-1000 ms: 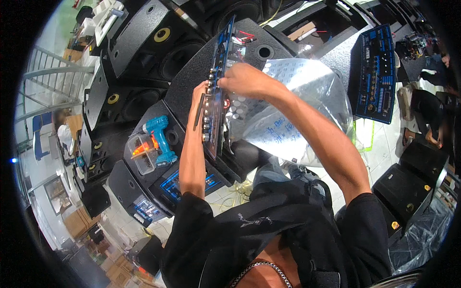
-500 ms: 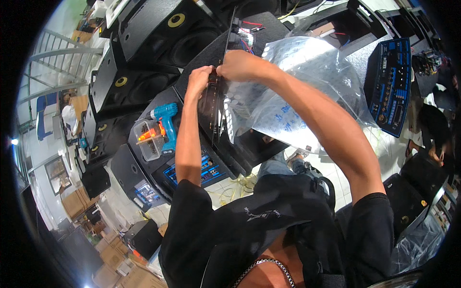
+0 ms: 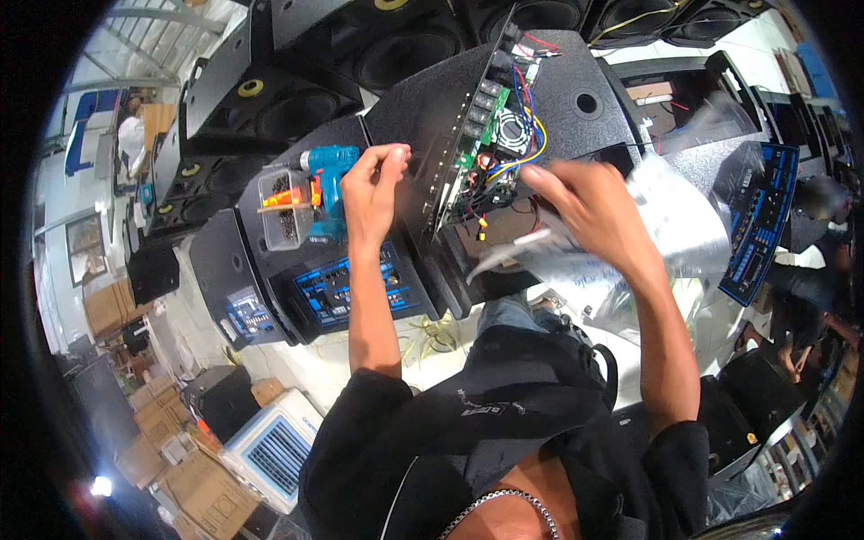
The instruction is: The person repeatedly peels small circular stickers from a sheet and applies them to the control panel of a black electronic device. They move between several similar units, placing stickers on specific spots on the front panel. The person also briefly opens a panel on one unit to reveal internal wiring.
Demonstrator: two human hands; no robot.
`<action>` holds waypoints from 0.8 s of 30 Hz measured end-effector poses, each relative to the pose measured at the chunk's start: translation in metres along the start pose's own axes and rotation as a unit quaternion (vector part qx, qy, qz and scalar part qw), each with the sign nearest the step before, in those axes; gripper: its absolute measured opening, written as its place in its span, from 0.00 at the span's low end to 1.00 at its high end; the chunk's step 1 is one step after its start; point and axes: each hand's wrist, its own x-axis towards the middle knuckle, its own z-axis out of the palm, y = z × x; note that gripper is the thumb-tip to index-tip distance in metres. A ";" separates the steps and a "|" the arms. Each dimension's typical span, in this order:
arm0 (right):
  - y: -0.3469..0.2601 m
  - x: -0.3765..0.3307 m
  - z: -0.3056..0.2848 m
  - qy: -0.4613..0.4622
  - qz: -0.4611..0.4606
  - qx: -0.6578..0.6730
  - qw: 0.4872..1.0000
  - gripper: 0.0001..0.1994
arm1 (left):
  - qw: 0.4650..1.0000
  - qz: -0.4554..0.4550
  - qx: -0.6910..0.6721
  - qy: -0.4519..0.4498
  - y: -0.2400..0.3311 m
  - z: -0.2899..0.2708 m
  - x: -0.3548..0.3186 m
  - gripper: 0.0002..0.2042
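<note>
An amplifier panel (image 3: 472, 135) stands on edge on a black speaker cabinet. Its green circuit board, cooling fan and coloured wires face right. Left of the panel, my left hand (image 3: 371, 193) is closed, thumb against the fingers; whatever it may hold is hidden. My right hand (image 3: 594, 211) is to the right of the panel, over a clear plastic bag (image 3: 679, 211) with blue handwriting. Motion smears its fingers, so its grip on the bag cannot be made out. Close by my left hand lie a teal cordless drill (image 3: 331, 184) and a clear box of screws (image 3: 283, 211).
Black speaker cabinets (image 3: 405, 58) line the far side. A panel with blue markings (image 3: 760, 225) lies at right, another (image 3: 351, 288) at near left. A white air cooler (image 3: 273, 445) and cardboard boxes (image 3: 211, 495) stand on the floor. Another person (image 3: 801, 279) is at far right.
The plastic bag has moved right and nearer to me, off the panel, uncovering its circuit board and wires. My hands have moved apart, the right one going right and nearer. The view has shifted.
</note>
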 end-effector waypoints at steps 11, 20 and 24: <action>0.074 -0.209 0.026 0.243 0.032 0.016 0.969 0.10 | 0.842 0.174 -0.034 -0.510 0.098 0.065 -0.166 0.40; 0.139 -0.323 0.040 0.369 0.092 0.078 0.922 0.16 | 0.871 0.275 0.066 -0.401 0.096 0.126 -0.256 0.09; 0.158 -0.375 0.037 0.310 -0.019 0.116 0.943 0.22 | 0.869 0.290 0.049 -0.397 0.107 0.142 -0.285 0.08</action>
